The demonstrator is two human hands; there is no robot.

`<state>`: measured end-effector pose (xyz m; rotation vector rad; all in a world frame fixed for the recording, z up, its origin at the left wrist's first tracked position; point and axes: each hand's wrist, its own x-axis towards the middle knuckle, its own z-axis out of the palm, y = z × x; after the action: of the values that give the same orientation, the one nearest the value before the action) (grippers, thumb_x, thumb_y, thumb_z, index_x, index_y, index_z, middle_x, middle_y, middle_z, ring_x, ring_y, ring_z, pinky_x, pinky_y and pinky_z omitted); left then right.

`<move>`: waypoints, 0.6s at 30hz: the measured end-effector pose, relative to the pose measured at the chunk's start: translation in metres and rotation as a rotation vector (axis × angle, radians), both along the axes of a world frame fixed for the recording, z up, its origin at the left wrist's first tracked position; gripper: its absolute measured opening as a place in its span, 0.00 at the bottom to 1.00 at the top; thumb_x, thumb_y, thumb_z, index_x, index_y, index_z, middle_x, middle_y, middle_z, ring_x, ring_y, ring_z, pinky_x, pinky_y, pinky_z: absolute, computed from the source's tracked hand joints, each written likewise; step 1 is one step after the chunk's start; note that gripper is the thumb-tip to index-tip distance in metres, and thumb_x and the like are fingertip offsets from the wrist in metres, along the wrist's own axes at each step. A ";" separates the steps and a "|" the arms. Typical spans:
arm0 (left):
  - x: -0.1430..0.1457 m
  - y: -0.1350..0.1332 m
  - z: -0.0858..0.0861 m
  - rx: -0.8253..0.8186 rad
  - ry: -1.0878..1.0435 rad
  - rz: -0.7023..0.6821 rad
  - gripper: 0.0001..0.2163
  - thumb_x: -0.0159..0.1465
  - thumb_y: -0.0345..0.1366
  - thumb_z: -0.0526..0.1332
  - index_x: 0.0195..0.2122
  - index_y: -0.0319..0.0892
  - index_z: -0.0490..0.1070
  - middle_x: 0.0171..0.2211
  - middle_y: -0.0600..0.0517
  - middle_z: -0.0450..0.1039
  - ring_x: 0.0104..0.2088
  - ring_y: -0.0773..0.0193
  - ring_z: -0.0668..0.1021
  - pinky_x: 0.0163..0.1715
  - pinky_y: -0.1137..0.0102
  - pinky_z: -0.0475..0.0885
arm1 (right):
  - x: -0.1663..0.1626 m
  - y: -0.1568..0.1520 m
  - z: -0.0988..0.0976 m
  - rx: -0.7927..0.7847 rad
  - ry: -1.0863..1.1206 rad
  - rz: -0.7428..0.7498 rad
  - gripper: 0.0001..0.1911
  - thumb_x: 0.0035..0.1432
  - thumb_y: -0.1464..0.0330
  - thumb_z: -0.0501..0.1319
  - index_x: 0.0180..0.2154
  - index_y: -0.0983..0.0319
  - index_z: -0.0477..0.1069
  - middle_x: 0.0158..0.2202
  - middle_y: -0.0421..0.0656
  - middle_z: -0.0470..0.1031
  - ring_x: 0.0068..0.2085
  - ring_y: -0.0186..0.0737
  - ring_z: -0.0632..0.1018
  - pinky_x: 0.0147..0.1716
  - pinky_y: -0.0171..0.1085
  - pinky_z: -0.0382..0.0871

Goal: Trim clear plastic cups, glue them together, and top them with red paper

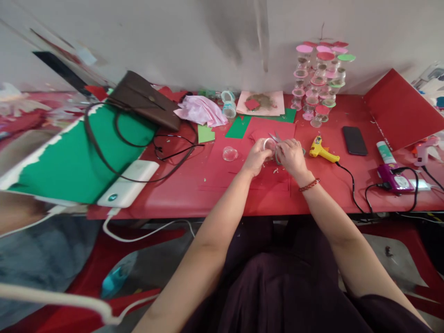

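Observation:
My left hand (257, 158) is closed around a small see-through plastic cup (268, 143) with a whitish rim, over the red paper in the middle of the table. In my right hand (292, 157) is a pair of scissors (275, 137); the blades point up and left beside the cup, and part of a teal handle shows under the fingers. Whether the blades touch the cup I cannot tell. Another see-through plastic piece (230, 154) lies to the left of my hands. Small pale scraps (276, 170) are scattered beneath them.
A yellow glue gun (321, 149) with a black cord and a phone (354, 140) lie to the right. Behind stands a hanging stack of cups with coloured discs (321, 83). Eyeglasses (178, 147), a brown bag (145, 99) and a white power bank (128, 184) are at left.

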<state>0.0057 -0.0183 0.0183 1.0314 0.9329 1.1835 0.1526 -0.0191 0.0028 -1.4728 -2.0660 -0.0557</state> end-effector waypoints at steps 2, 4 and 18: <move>0.000 -0.001 0.001 -0.035 -0.009 0.003 0.14 0.47 0.25 0.61 0.35 0.43 0.70 0.27 0.58 0.69 0.25 0.71 0.68 0.26 0.73 0.60 | -0.003 -0.002 -0.001 0.026 -0.062 -0.035 0.14 0.73 0.69 0.54 0.40 0.62 0.79 0.41 0.52 0.81 0.47 0.51 0.76 0.52 0.50 0.66; -0.001 -0.002 0.004 -0.066 -0.029 -0.003 0.15 0.46 0.25 0.60 0.36 0.43 0.71 0.27 0.58 0.70 0.25 0.71 0.69 0.25 0.73 0.60 | -0.004 -0.002 -0.003 0.050 -0.074 -0.040 0.15 0.74 0.69 0.53 0.41 0.61 0.78 0.41 0.51 0.80 0.47 0.51 0.75 0.51 0.49 0.65; -0.004 0.001 0.006 -0.140 -0.070 -0.083 0.15 0.42 0.24 0.58 0.32 0.43 0.71 0.25 0.58 0.67 0.23 0.72 0.66 0.21 0.76 0.57 | 0.003 0.010 -0.014 0.063 0.318 0.039 0.10 0.71 0.70 0.55 0.35 0.58 0.71 0.37 0.49 0.80 0.42 0.48 0.77 0.48 0.46 0.68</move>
<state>0.0022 -0.0175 0.0242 0.9022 0.8966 1.0631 0.1560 -0.0092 -0.0109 -1.3096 -1.8173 0.1211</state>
